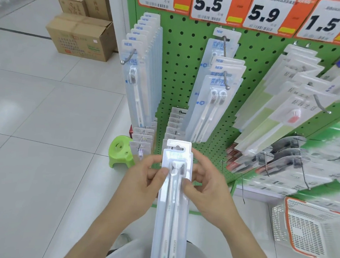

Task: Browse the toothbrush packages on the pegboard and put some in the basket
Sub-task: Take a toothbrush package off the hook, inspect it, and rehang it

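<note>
Together at chest height, left hand (pixel 141 179) and right hand (pixel 207 190) pinching one upright toothbrush package (pixel 173 199).

Green pegboard (pixel 176 54) hung with toothbrush packages (pixel 211 103); tiled floor (pixel 45 120) with cardboard boxes (pixel 81 36), green stool (pixel 121 153), basket (pixel 307 227)

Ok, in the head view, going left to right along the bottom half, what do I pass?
Green stool → left hand → toothbrush package held by both hands → right hand → white basket with an orange rim, at the far right.
</note>
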